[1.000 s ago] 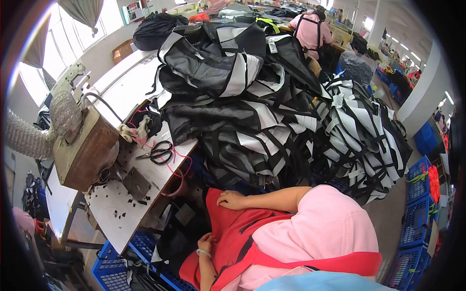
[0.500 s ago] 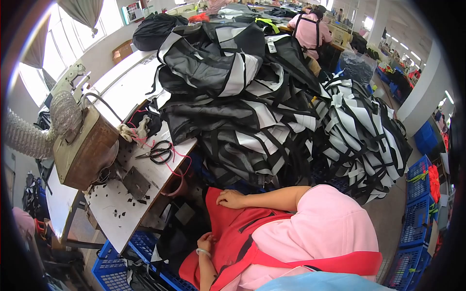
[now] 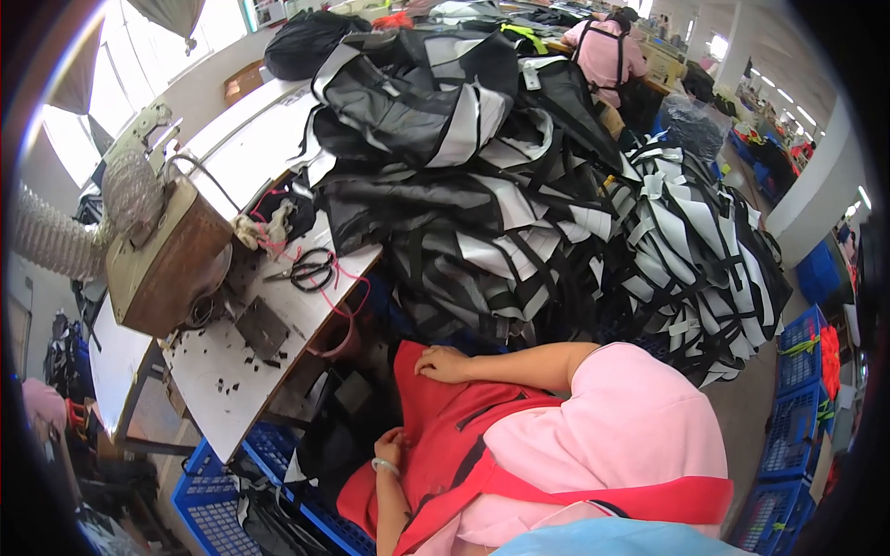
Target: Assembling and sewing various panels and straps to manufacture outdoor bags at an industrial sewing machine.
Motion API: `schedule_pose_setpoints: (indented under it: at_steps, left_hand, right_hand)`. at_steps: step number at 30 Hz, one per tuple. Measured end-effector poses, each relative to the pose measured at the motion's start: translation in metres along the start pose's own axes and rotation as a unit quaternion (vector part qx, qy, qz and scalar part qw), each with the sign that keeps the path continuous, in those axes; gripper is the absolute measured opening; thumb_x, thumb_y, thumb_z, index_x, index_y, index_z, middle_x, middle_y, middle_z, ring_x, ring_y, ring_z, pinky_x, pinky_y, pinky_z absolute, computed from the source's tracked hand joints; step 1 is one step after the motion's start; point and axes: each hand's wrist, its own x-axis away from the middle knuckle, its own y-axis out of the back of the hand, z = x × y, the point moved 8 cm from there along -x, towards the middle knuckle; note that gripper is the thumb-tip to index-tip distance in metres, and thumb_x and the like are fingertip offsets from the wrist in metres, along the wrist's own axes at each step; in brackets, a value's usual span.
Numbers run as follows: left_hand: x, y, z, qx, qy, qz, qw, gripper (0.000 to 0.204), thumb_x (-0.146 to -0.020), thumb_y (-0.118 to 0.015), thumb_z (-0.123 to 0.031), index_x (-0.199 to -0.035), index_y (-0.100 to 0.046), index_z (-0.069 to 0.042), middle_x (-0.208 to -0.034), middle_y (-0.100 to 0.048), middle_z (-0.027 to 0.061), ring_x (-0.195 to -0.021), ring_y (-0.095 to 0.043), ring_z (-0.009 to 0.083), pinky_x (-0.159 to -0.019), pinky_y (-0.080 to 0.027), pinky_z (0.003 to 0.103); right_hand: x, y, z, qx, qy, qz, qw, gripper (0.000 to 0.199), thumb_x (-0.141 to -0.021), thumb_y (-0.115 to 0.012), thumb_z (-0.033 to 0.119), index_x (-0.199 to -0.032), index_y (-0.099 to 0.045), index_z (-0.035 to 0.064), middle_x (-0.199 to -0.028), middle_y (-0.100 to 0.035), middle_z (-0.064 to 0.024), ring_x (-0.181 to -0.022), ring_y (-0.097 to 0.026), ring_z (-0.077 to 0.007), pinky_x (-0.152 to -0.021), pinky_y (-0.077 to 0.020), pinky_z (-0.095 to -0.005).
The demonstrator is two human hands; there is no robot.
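Observation:
My right hand (image 3: 443, 363) lies on the red apron (image 3: 445, 435) over my lap, fingers loosely curled and holding nothing. My left hand (image 3: 389, 449), with a pale bracelet on the wrist, rests lower down at the apron's edge against dark fabric (image 3: 338, 426). Its fingers are partly hidden. A big heap of black bags with grey-white panels (image 3: 482, 204) rises just beyond my right hand. Black-handled scissors (image 3: 311, 271) lie on the white sewing table (image 3: 232, 380) to the left, out of reach of both hands.
A tan sewing machine (image 3: 162, 264) stands on the table with a ribbed hose (image 3: 56, 243) behind it and pink cord (image 3: 350, 298) near the scissors. Blue crates sit under the table (image 3: 218, 496) and at the right (image 3: 797, 412). Another person in pink (image 3: 607, 51) works at the far back.

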Motion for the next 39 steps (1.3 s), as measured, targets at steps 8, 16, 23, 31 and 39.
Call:
schedule_pose_setpoints:
  at_steps: [8, 16, 23, 31, 39]
  left_hand:
    - [-0.001, -0.005, -0.048, -0.227, -0.248, -0.088, 0.938, 0.025, -0.09, -0.06, -0.02, -0.108, -0.069, -0.005, -0.099, -0.071, 0.0118, -0.089, -0.066, 0.0179, -0.079, -0.052, 0.03]
    - [0.032, 0.027, -0.036, -0.035, -0.114, -0.195, 0.974, 0.03, -0.083, -0.064, -0.008, -0.112, -0.066, -0.003, -0.101, -0.069, 0.0132, -0.092, -0.066, 0.0228, -0.084, -0.051, 0.032]
    - [0.038, 0.123, -0.01, 0.12, 0.03, -0.486, 0.865, 0.086, -0.07, -0.076, -0.022, -0.14, -0.031, 0.0, -0.141, -0.034, 0.0259, -0.122, -0.044, 0.0425, -0.104, -0.039, 0.043]
    - [-0.001, 0.181, 0.09, 0.142, 0.274, -0.448, 0.839, 0.075, -0.073, -0.079, -0.035, -0.13, -0.05, 0.004, -0.131, -0.054, 0.0221, -0.12, -0.054, 0.0341, -0.102, -0.044, 0.042]
    - [0.039, 0.17, -0.02, 0.004, 0.073, -0.403, 0.912, 0.037, -0.078, -0.069, -0.028, -0.084, -0.065, 0.009, -0.079, -0.067, 0.0256, -0.065, -0.067, 0.0358, -0.062, -0.052, 0.042]
  right_hand:
    - [-0.008, 0.009, 0.0, 0.064, -0.013, -0.046, 0.997, 0.018, -0.087, -0.058, 0.023, -0.098, -0.071, 0.0165, -0.1, -0.069, -0.009, -0.094, -0.065, -0.0285, -0.081, -0.0515, -0.0373]
    - [-0.018, -0.014, -0.041, -0.026, -0.03, -0.027, 0.999, 0.018, -0.091, -0.059, 0.02, -0.104, -0.069, 0.0144, -0.068, -0.058, -0.0009, -0.062, -0.052, -0.0087, -0.059, -0.0419, -0.0243]
    - [-0.025, -0.015, -0.022, 0.024, -0.019, -0.019, 0.999, 0.018, -0.091, -0.059, 0.021, -0.104, -0.069, 0.0146, -0.068, -0.058, -0.003, -0.063, -0.053, -0.0108, -0.06, -0.0423, -0.0255]
    - [-0.036, -0.025, -0.009, 0.003, 0.002, -0.03, 1.0, 0.017, -0.091, -0.059, 0.021, -0.103, -0.069, 0.0148, -0.066, -0.056, -0.0018, -0.061, -0.052, -0.0108, -0.06, -0.0424, -0.0262]
    - [-0.034, -0.008, -0.03, 0.046, -0.069, -0.04, 0.996, 0.018, -0.091, -0.058, 0.022, -0.104, -0.069, 0.0163, -0.065, -0.055, -0.0031, -0.061, -0.053, -0.0123, -0.06, -0.043, -0.0279]
